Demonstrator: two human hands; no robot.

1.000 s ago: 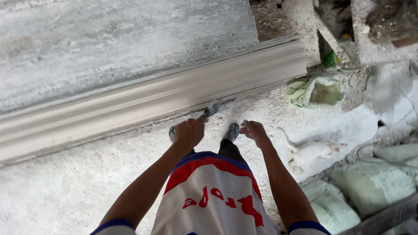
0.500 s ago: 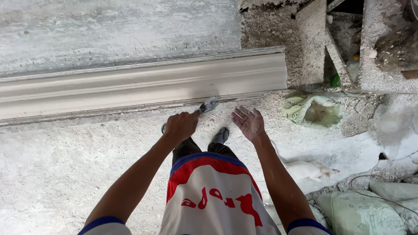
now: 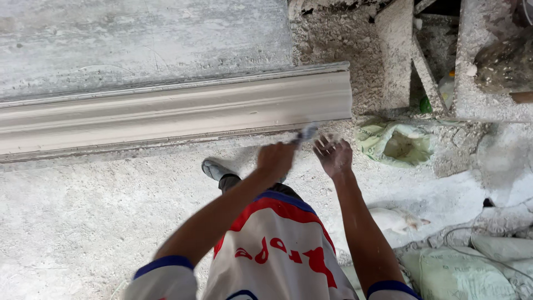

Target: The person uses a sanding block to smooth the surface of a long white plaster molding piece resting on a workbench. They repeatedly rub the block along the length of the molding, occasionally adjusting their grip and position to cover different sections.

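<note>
Head view: a person stands on a dusty white floor (image 3: 83,233) and looks down at a long moulded plaster strip (image 3: 166,114).
Left hand: the left hand (image 3: 276,160) is shut in a fist around a small trowel (image 3: 304,134); the blade is blurred and points to the lower edge of the strip, near its right end.
Right hand: the right hand (image 3: 333,155) is spread, palm open and dusty, holding nothing, just beside the trowel.
Change: both hands are now higher and closer to the strip end than one second ago, and closer to each other.
Meaning: the work seems to move along to the strip's right end.
Around: crumpled green sack (image 3: 395,143) lies to the right.
</note>
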